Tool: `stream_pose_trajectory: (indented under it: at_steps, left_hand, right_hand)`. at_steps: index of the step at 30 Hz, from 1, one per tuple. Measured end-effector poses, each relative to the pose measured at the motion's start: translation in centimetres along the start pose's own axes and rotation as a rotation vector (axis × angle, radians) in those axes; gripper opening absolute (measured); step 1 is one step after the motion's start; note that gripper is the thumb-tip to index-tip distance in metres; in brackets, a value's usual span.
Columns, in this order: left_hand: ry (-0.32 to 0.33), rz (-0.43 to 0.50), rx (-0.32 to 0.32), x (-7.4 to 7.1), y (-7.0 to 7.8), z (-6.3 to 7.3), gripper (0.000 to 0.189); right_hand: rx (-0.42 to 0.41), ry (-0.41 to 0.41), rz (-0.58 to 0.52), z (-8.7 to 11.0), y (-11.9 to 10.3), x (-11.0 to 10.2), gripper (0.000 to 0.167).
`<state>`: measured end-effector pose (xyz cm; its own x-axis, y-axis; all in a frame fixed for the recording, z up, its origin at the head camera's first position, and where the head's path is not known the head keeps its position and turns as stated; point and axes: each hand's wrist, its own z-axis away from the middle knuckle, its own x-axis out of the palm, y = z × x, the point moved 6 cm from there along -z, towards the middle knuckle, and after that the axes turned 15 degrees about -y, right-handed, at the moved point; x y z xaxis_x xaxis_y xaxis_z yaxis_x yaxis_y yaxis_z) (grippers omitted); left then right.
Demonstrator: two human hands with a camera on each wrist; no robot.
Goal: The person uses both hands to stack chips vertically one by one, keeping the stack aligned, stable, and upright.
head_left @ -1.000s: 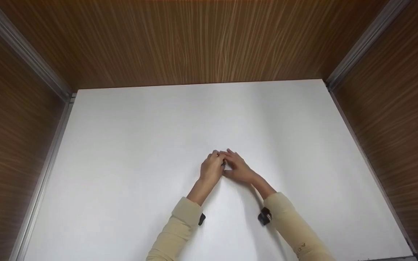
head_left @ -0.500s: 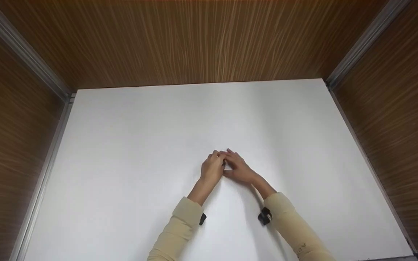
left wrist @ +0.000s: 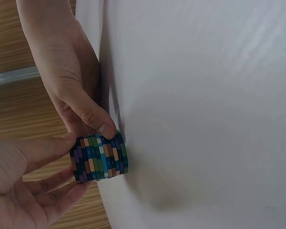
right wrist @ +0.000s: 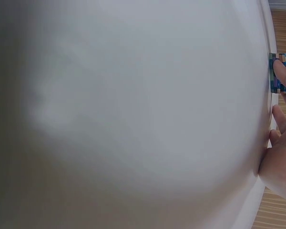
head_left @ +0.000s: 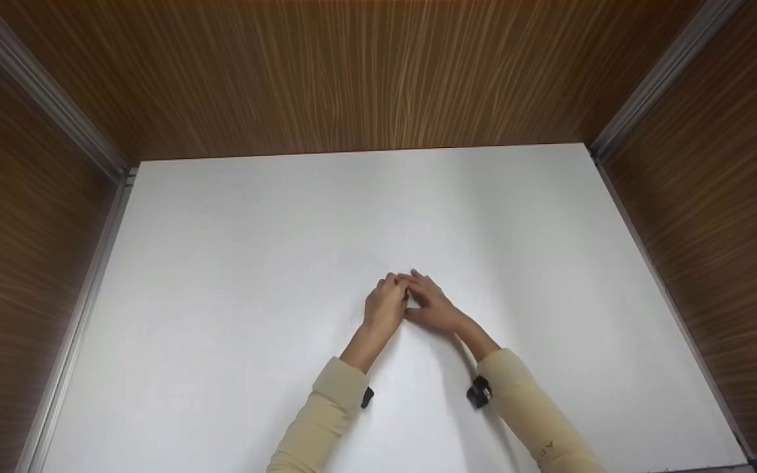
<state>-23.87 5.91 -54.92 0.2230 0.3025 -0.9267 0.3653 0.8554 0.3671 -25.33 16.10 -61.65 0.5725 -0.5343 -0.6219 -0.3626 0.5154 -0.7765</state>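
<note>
Both hands meet at an upright stack of poker chips, its thin layers patterned in blue, purple, orange, green and white. My left hand holds the upper part, with the thumb on one side and fingers on the other in the left wrist view. Lower down, my right hand has its thumb on the chips' side, close over the tabletop; its other fingers are partly hidden behind the stack. From the head view only a dark sliver of the chips shows between the hands. At the right wrist view's edge, the right thumb overlaps the stack.
A white tabletop lies under the hands. Brown wood-grain panels stand at the back and both sides, with grey metal strips at the corners. Small black devices sit at both sleeve cuffs.
</note>
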Motion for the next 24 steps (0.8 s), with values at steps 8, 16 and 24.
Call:
stream_pose_trajectory:
  at_steps: [8, 16, 24]
  left_hand:
    - [-0.077, 0.012, -0.041, 0.1, -1.1, 0.3, 0.046]
    - [-0.137, 0.064, -0.102, 0.7, -1.9, 0.4, 0.034]
    - [-0.143, 0.096, -0.1, 0.7, -2.0, 0.3, 0.027]
  right_hand:
    - [0.002, 0.008, -0.017, 0.0, 0.2, 0.2, 0.054]
    - [-0.038, 0.024, -0.037, 0.1, 0.1, 0.0, 0.05]
    - [-0.044, 0.038, -0.026, 0.1, 0.3, 0.0, 0.049]
